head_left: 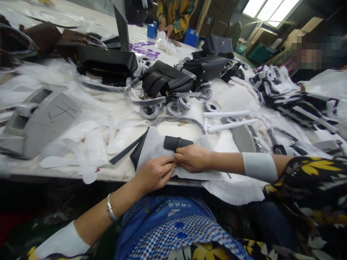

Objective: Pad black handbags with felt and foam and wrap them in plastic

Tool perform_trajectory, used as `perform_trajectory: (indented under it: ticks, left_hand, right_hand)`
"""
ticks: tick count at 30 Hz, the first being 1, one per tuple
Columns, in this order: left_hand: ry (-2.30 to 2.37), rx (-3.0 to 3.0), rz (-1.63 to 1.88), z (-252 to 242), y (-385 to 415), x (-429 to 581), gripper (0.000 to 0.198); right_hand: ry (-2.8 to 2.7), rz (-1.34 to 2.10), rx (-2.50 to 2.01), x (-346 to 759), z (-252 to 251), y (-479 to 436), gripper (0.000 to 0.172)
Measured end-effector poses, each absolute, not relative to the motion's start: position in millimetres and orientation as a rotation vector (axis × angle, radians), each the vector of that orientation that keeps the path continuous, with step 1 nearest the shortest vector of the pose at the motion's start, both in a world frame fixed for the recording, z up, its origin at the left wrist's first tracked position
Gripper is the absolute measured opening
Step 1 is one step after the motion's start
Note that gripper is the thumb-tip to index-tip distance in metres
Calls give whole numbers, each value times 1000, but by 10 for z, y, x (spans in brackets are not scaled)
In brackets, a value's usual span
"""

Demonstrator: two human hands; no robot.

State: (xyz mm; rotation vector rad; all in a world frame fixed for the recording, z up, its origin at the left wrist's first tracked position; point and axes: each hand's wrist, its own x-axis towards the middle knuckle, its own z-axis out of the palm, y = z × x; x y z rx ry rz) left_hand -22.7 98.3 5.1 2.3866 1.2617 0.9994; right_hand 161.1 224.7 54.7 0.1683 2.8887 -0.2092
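A black handbag point(137, 151) lies at the table's front edge, mostly covered by a grey-white protective sheet point(151, 142). A black leather strap tab point(171, 142) shows on top of the sheet. My left hand point(157, 172) and my right hand point(191, 157) meet just below this tab, fingertips pinched together over the bag. What sits between the fingers is too small to make out. Behind the tab, a wrapped handle point(177, 118) arches away from me. To the left, a loose dark strap point(127, 148) slants across the table.
Several black bags point(168, 77) and coiled wrapped straps point(150, 111) lie further back. White card pieces point(73, 160) and a grey holder point(51, 119) are on the left. White rods point(230, 124) and a pile of straps point(287, 90) lie right. Across the table, a person's hands point(166, 29) work.
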Motion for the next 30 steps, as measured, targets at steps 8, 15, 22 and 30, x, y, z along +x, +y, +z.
perform_trajectory:
  ticks: [8, 15, 22, 30]
  left_hand:
    - [1357, 2185, 998, 131, 976, -199, 20]
    - [1519, 1925, 919, 229, 1079, -127, 36]
    - [1585, 2076, 661, 448, 1270, -76, 15]
    - [1678, 2191, 567, 449, 1223, 70, 11]
  right_hand:
    - [3209, -719, 894, 2005, 493, 1825, 12]
    - [3530, -657, 455, 2119, 240, 1783, 26]
    - [3519, -443, 309, 2148, 219, 1786, 31]
    - [3510, -349, 300, 2152, 156, 1789, 29]
